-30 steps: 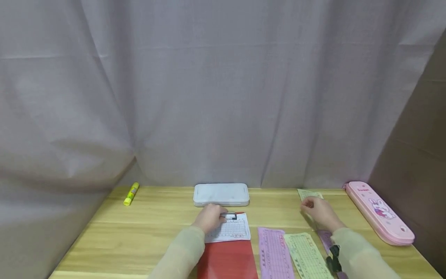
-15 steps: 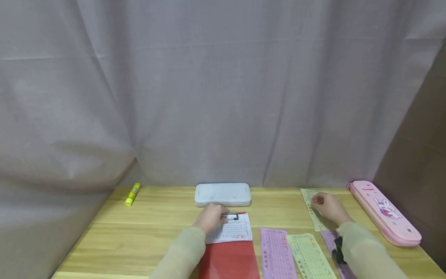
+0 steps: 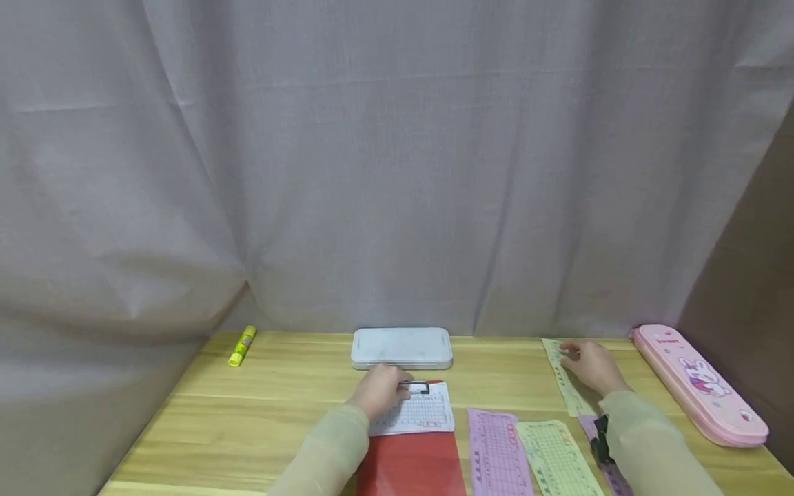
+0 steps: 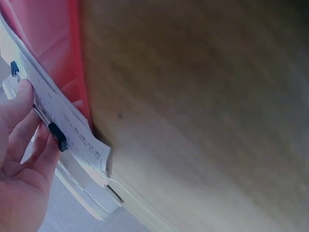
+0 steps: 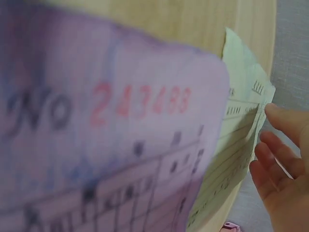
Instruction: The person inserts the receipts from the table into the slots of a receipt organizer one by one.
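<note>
My left hand (image 3: 380, 390) pinches the metal clip (image 4: 58, 136) with black ends at the top of a red folder (image 3: 409, 468). Thumb and fingers lie on either side of the clip in the left wrist view. Under the clip lies a stack of white printed forms (image 3: 424, 413). At the far right, my right hand (image 3: 592, 366) hovers with loosely bent fingers over a yellow-green printed slip (image 3: 569, 393). Its fingertips are right at the slip's edge in the right wrist view (image 5: 280, 159). A purple slip (image 5: 120, 121) fills the near part of that view.
Another purple slip (image 3: 496, 448) and a yellow-green slip (image 3: 558, 458) lie right of the folder. A white case (image 3: 402, 346) stands behind it. A yellow glue stick (image 3: 242, 346) lies at the back left, a pink pencil case (image 3: 701, 382) at the right. A grey curtain hangs behind.
My right hand has shifted slightly right over the far yellow-green slip, and more of that slip shows. The left hand stays at the clip. The whole head view has drifted a little.
</note>
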Demonstrator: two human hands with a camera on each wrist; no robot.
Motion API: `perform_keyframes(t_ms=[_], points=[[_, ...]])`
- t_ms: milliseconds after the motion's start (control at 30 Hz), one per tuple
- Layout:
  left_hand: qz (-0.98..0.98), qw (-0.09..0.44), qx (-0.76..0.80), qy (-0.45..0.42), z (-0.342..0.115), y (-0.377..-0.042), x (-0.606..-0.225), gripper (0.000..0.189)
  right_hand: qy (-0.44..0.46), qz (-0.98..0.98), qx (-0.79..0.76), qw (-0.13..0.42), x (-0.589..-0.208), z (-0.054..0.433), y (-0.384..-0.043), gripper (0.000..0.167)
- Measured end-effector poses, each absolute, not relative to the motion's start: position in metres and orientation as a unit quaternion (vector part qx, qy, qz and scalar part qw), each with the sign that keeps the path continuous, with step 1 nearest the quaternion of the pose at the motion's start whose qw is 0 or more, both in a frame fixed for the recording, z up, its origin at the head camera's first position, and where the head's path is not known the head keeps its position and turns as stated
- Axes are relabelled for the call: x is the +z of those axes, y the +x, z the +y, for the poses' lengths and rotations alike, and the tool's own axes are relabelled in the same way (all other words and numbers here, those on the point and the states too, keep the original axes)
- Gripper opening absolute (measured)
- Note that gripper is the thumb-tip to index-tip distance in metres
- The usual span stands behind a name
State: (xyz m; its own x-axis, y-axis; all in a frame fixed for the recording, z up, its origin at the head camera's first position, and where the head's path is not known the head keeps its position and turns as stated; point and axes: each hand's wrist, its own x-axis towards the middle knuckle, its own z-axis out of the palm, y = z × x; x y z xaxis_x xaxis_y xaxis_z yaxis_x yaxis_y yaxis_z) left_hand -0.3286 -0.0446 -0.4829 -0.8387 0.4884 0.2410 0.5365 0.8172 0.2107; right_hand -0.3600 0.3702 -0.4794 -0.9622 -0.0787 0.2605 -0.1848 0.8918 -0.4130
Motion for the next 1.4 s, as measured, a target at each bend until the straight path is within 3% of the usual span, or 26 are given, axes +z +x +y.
perform_keyframes(t_ms=[633,1033,1400], points=[[-0.945,0.106,-0.134,-0.278,-0.045,-0.327,-0.482,0.02,0.059,-0.976,0.179,0.112,-0.475,0.374,-0.372,0.041],[-0.951,0.084,-0.133,-0.266,-0.043,-0.329,-0.481,0.022,0.024,-0.982,0.174,0.076,-0.474,0.38,-0.372,0.009],[-0.952,0.077,-0.133,-0.266,-0.043,-0.328,-0.479,0.022,0.045,-0.984,0.156,0.076,-0.475,0.38,-0.373,0.028]])
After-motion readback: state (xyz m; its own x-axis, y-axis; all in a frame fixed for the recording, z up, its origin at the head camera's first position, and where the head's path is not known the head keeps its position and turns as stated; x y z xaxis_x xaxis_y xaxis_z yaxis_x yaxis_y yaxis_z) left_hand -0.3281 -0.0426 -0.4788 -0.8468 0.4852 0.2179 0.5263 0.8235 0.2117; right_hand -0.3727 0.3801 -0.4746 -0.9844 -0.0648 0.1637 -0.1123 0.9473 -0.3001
